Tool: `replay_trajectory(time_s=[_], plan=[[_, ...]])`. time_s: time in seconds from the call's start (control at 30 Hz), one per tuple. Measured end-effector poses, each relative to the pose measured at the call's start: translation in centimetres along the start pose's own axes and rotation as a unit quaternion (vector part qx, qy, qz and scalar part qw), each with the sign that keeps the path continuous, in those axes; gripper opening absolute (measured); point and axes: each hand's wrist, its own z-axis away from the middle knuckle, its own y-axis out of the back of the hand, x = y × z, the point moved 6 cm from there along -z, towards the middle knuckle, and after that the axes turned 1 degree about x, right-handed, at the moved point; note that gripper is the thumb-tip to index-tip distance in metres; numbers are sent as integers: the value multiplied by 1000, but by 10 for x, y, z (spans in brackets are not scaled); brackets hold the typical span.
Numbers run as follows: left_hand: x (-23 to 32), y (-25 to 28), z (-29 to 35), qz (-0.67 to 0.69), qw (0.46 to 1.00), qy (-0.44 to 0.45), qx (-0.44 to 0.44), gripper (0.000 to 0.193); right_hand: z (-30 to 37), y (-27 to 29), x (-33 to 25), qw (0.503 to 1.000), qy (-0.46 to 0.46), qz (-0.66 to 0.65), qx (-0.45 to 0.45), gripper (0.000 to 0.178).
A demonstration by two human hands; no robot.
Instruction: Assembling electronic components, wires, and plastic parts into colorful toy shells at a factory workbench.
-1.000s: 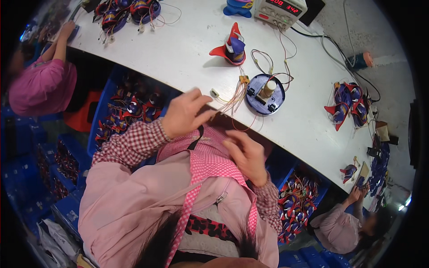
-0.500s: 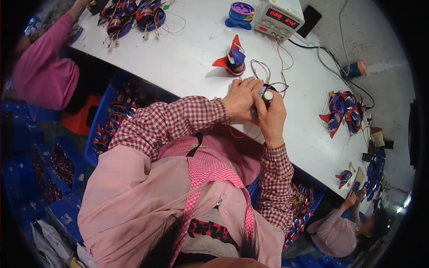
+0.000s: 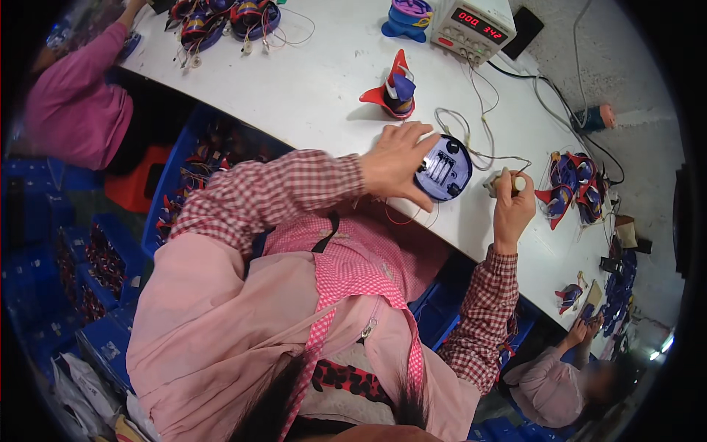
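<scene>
My left hand [image 3: 396, 166] grips a round purple plastic base [image 3: 458, 171] by its edge, with a recessed panel facing up. Off to its right, my right hand [image 3: 513, 214] is closed around a small cream-ended device [image 3: 520, 183] with a wire running from it; its exact kind is unclear. A gap of table separates device and base. Just beyond my left hand stands a red and blue winged toy part [image 3: 398, 94]. Thin red wires [image 3: 403, 221] hang below the left hand at the table's edge.
A power supply [image 3: 472, 31] with a lit red display stands at the back, its cables [image 3: 480, 96] trailing forward. Beside it sits a blue tub [image 3: 407, 20]. Toy assemblies lie in piles [image 3: 571, 184] at right and far left. Co-workers sit on both sides.
My hands have come apart: the right moved right with the cream-ended device. The base in my left hand now shows its panelled face.
</scene>
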Motion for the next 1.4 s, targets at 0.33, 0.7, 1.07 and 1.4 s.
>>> replay_trajectory(time_s=[0.33, 0.7, 1.07, 1.4], plan=[[-86, 33, 21, -221, 964, 127, -69, 74, 12, 15, 42, 996, -65, -43, 52, 27], [-111, 14, -30, -76, 970, 213, 92, 104, 17, -117, -96, 903, 247, 331, -115, 24], [-107, 16, -43, 177, 959, 214, 65, 63, 17, -136, -79, 924, 201, 287, -152, 17], [-51, 9, -29, 620, 760, 192, -11, 41, 3, -48, -34, 995, 21, 11, -92, 17]])
